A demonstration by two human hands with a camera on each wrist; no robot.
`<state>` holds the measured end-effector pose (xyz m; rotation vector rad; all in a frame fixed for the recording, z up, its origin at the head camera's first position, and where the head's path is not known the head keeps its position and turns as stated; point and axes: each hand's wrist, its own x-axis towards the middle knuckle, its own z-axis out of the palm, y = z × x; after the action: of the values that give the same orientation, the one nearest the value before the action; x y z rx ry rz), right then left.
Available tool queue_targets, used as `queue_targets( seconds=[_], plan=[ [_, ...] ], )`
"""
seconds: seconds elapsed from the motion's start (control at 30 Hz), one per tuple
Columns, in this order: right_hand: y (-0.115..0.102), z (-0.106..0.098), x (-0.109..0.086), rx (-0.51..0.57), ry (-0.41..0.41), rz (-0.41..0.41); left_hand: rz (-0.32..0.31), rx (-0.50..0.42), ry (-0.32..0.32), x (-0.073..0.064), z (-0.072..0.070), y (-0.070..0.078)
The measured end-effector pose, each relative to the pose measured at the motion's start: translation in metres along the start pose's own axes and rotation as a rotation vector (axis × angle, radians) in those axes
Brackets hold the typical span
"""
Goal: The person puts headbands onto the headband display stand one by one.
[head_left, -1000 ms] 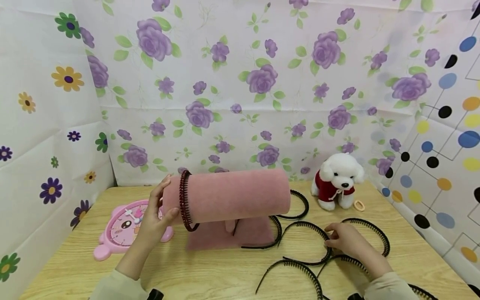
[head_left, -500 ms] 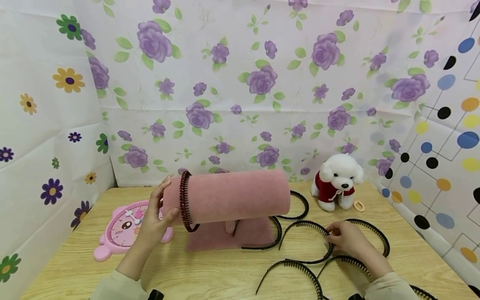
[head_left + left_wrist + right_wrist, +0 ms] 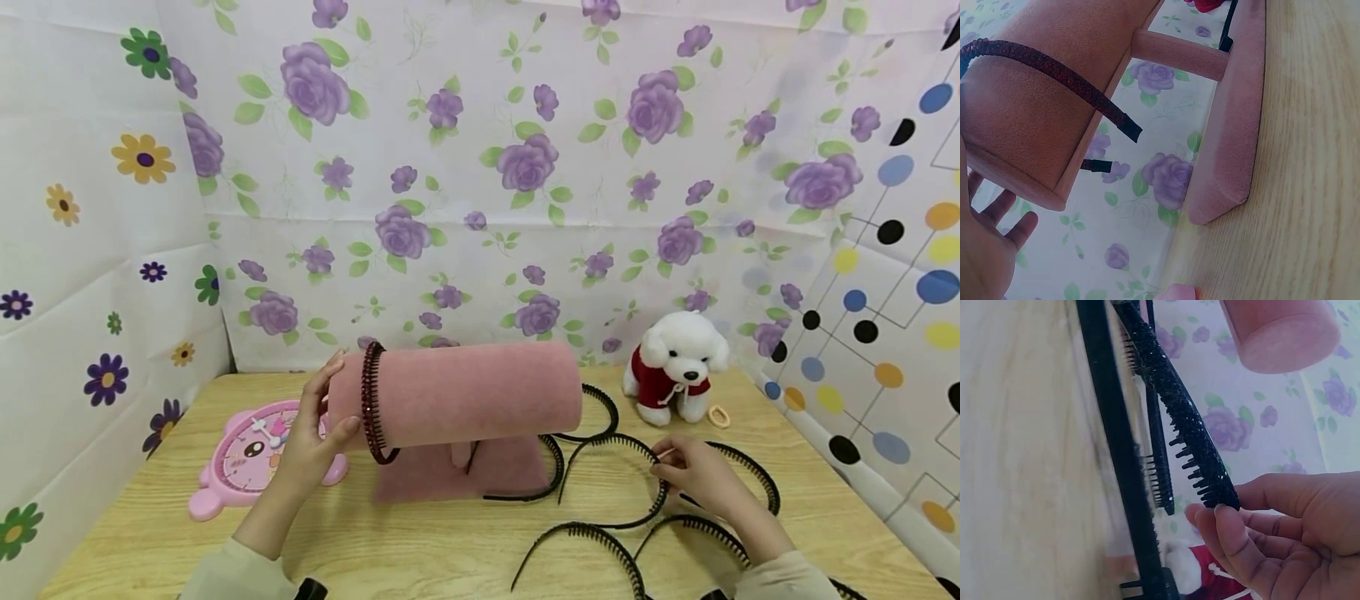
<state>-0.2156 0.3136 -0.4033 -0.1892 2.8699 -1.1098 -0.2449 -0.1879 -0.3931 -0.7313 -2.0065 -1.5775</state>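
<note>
My left hand (image 3: 309, 442) grips the left end of a pink plush headband stand (image 3: 480, 392), thumb at the front and fingers behind. Around the cylinder near that hand sits a dark red beaded headband (image 3: 371, 392), its ends hanging below the roll in the left wrist view. At right, my right hand (image 3: 701, 475) pinches a black toothed headband (image 3: 1194, 440) between thumb and fingertips. The right wrist view shows sparkly beads on its outer side and the pinched part raised off the wooden table (image 3: 420, 550).
Several more black headbands, such as one at the front (image 3: 607, 537), lie around the right hand. A white toy dog (image 3: 678, 367) in red stands behind, beside a small beige ring (image 3: 718, 416). A pink clock (image 3: 251, 458) lies left of the stand. Patterned cloth walls enclose the table.
My right hand has risen slightly, lifting the pinched side of the black headband a little. The left hand and the stand have stayed in place.
</note>
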Motion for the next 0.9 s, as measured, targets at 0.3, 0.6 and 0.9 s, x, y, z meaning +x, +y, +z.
queue_targets(
  seconds=[0.3, 0.6, 0.9],
  plan=[
    [-0.011, -0.006, -0.003, 0.047, -0.015, -0.051, 0.041, 0.001, 0.006, 0.000, -0.001, 0.000],
    [-0.023, -0.016, -0.012, 0.103, -0.029, -0.048, 0.054, 0.017, 0.009, 0.004, -0.001, 0.001],
    [-0.035, -0.022, -0.014, 0.114, -0.046, -0.118, 0.039, 0.026, 0.024, 0.001, -0.001, 0.000]
  ],
)
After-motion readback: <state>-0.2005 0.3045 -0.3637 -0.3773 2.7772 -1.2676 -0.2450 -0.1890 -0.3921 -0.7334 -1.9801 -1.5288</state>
